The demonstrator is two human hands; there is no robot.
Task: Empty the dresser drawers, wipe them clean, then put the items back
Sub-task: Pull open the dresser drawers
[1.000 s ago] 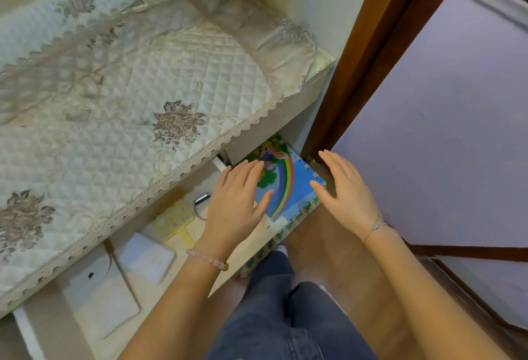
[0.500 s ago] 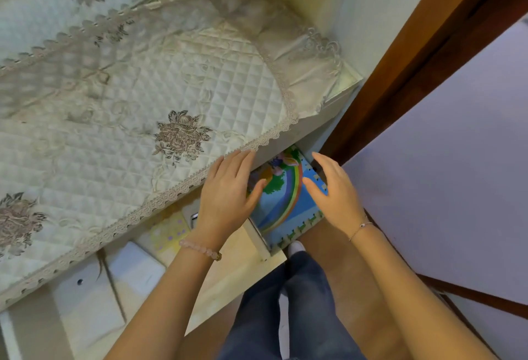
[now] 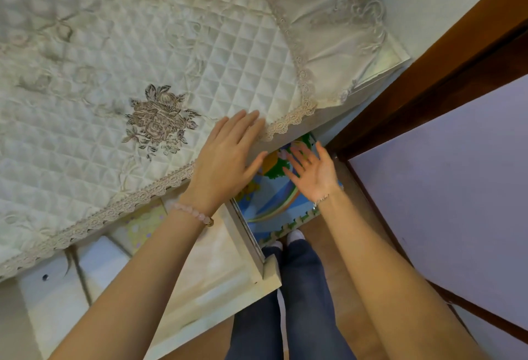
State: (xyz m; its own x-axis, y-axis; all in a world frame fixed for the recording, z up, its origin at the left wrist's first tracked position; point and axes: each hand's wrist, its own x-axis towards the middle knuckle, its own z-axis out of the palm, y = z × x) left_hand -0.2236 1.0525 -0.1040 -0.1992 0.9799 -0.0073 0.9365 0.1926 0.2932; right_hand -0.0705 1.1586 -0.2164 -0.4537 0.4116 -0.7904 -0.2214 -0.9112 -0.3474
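The open drawer (image 3: 211, 296) lies below the left wrist, with white boxes (image 3: 100, 259) and a yellow item (image 3: 143, 225) inside. Both hands hold nothing: the left hand (image 3: 225, 162) is flat-fingered over the quilted cover (image 3: 143, 59), and the right hand (image 3: 314, 171) is spread above the rainbow mat (image 3: 268, 202). It is probably best to lift items out singly and keep them grouped.

left hand (image 3: 225, 159): rose from beside the rainbow mat (image 3: 271, 202), fingers came over the quilted cover (image 3: 143, 59)'s lace edge | right hand (image 3: 313, 172): turned palm-up above the mat
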